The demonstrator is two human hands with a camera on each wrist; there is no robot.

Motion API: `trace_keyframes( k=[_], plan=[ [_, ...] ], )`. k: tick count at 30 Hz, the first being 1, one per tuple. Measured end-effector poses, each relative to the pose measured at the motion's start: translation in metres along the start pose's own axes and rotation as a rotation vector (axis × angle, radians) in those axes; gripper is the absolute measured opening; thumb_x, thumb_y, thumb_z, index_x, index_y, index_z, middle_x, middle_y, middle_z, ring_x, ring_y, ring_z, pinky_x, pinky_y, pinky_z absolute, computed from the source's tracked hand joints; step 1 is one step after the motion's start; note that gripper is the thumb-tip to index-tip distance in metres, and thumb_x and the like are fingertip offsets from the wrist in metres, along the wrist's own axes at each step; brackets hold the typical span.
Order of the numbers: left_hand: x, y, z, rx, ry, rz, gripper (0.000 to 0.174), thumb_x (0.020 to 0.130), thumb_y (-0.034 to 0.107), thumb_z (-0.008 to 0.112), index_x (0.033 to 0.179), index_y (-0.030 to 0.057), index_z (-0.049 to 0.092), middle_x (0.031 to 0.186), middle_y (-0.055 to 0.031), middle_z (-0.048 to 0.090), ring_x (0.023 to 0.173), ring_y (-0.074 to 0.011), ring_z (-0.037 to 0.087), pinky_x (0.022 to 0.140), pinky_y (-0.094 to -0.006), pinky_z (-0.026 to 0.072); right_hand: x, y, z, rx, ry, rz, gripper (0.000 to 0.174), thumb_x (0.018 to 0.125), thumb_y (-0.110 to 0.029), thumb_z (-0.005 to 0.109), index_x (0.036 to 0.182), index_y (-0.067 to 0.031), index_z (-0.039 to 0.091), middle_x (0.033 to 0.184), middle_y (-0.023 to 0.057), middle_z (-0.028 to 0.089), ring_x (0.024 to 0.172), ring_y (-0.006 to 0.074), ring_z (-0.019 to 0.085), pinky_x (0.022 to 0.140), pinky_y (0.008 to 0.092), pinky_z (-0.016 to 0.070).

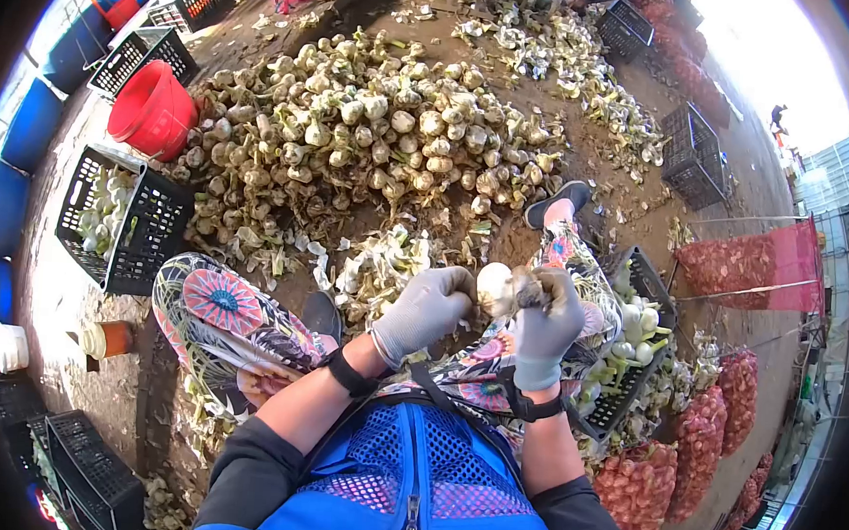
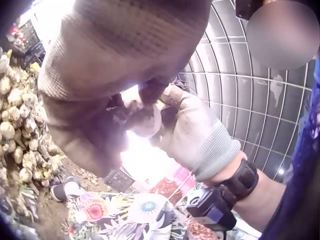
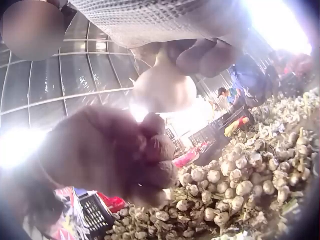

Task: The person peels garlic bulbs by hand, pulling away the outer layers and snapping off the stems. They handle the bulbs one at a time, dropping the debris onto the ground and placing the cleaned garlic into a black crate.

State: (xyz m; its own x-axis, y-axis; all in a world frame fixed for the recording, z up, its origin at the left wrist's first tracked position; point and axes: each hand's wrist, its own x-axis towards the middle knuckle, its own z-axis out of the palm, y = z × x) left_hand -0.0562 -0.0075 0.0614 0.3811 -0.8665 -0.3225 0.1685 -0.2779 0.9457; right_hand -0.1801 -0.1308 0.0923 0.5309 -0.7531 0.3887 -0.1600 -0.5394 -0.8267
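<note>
In the head view my right hand [image 1: 549, 321], in a pale glove, grips a whitish garlic bulb [image 1: 495, 289] by its brown stem end. The bulb points left, toward my left hand. My gloved left hand [image 1: 427, 309] is close beside it with curled fingers, and brownish papery skin shows at its fingertips. I cannot tell whether those fingers pinch that skin. Seen from the right wrist, the pale bulb [image 3: 165, 91] hangs below the right fingers, and the left hand [image 3: 110, 152] is just under it. Glove and glare partly hide the bulb [image 2: 147, 121] in the left wrist view.
A large heap of garlic [image 1: 375, 126] lies in front, with peeled skins [image 1: 386, 263] before my feet. A black crate [image 1: 641, 351] of whiter bulbs stands by my right leg, another crate [image 1: 126, 222] at left near a red bucket [image 1: 152, 110]. Mesh sacks [image 1: 639, 487] stand right.
</note>
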Motion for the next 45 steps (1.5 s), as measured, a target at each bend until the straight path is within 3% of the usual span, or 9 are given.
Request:
trace_keyframes(
  k=[11,19,21,23,28,31,35,38,45],
  plan=[
    [-0.02,0.022,0.018,-0.139,0.075,0.08,0.028,0.091,0.025,0.062,0.094,-0.0019,0.069,0.076,-0.0052,0.069,0.069,-0.0099,0.063,0.064,-0.0278,0.0513,-0.008,-0.013,-0.009,-0.1,0.036,-0.124,0.014,0.076,0.0,0.072,0.083,0.0038,0.061,0.084,0.0121,0.063,0.075,0.0195,0.061,0.072,0.0294,0.05],
    [-0.011,-0.02,0.003,0.566,0.283,0.098,0.027,0.087,0.029,0.062,0.081,0.0033,0.064,0.079,-0.0229,0.066,0.078,-0.04,0.066,0.071,-0.0463,0.0519,0.008,0.031,-0.027,0.707,0.235,0.567,0.011,0.086,-0.007,0.075,0.081,-0.0025,0.066,0.075,-0.0004,0.064,0.063,0.0091,0.057,0.06,0.0233,0.0456],
    [-0.004,-0.028,-0.004,0.658,0.303,0.112,0.019,0.088,0.019,0.065,0.094,0.0007,0.066,0.068,-0.012,0.064,0.067,-0.0224,0.066,0.063,-0.0354,0.0505,0.014,0.023,-0.046,0.726,0.226,0.598,0.011,0.087,-0.011,0.074,0.084,-0.0035,0.067,0.083,0.0029,0.065,0.066,0.0112,0.058,0.06,0.0241,0.0453],
    [0.006,-0.028,-0.013,0.458,0.462,0.36,0.021,0.09,0.006,0.061,0.11,-0.0001,0.063,0.078,-0.0088,0.069,0.071,-0.0201,0.068,0.066,-0.0322,0.0515,0.019,0.042,-0.089,0.643,0.243,0.461,0.008,0.088,-0.007,0.071,0.086,-0.0001,0.067,0.085,0.0061,0.066,0.071,0.0136,0.061,0.064,0.0255,0.0481],
    [0.036,-0.037,-0.046,-0.024,0.45,0.094,0.017,0.099,0.009,0.058,0.111,-0.0001,0.065,0.084,-0.0025,0.072,0.061,-0.0032,0.056,0.051,-0.0188,0.0429,0.028,0.123,-0.216,-0.657,0.176,0.151,0.013,0.088,0.001,0.06,0.098,-0.0012,0.068,0.088,0.0041,0.064,0.074,0.013,0.059,0.069,0.0259,0.0488],
    [0.044,-0.033,-0.046,-0.103,0.442,-0.096,0.027,0.097,0.03,0.065,0.095,0.0031,0.068,0.063,0.0003,0.063,0.049,-0.0037,0.052,0.044,-0.0201,0.0395,0.061,0.044,-0.125,-0.133,0.274,0.452,0.018,0.087,0.001,0.059,0.102,-0.0003,0.069,0.091,0.0017,0.063,0.079,0.011,0.057,0.073,0.0233,0.0476],
    [0.061,-0.069,-0.054,-0.013,0.385,-0.15,0.04,0.095,0.041,0.066,0.087,0.0023,0.068,0.067,0.002,0.062,0.058,-0.0045,0.052,0.052,-0.023,0.0413,0.084,0.166,-0.021,0.062,-0.162,0.483,0.036,0.079,0.005,0.057,0.113,0.0015,0.069,0.096,0.0078,0.071,0.085,0.0119,0.063,0.076,0.0247,0.0498],
    [0.073,-0.077,-0.06,0.035,0.469,-0.209,0.031,0.095,0.028,0.064,0.085,-0.0017,0.068,0.07,-0.0005,0.062,0.066,-0.0061,0.052,0.06,-0.0252,0.0426,0.103,0.249,0.074,-0.445,-0.481,0.293,0.038,0.078,-0.009,0.066,0.116,-0.007,0.069,0.113,0.0155,0.068,0.104,0.0274,0.065,0.088,0.0356,0.0508],
    [0.085,-0.094,-0.073,0.211,0.469,-0.317,0.034,0.091,0.024,0.064,0.113,-0.0016,0.063,0.092,-0.0156,0.069,0.085,-0.0201,0.065,0.08,-0.0334,0.05,0.108,0.339,0.183,-0.947,-0.529,0.505,0.043,0.077,-0.021,0.069,0.119,-0.0127,0.065,0.124,0.0127,0.061,0.125,0.032,0.051,0.1,0.0472,0.0443]
  ],
)
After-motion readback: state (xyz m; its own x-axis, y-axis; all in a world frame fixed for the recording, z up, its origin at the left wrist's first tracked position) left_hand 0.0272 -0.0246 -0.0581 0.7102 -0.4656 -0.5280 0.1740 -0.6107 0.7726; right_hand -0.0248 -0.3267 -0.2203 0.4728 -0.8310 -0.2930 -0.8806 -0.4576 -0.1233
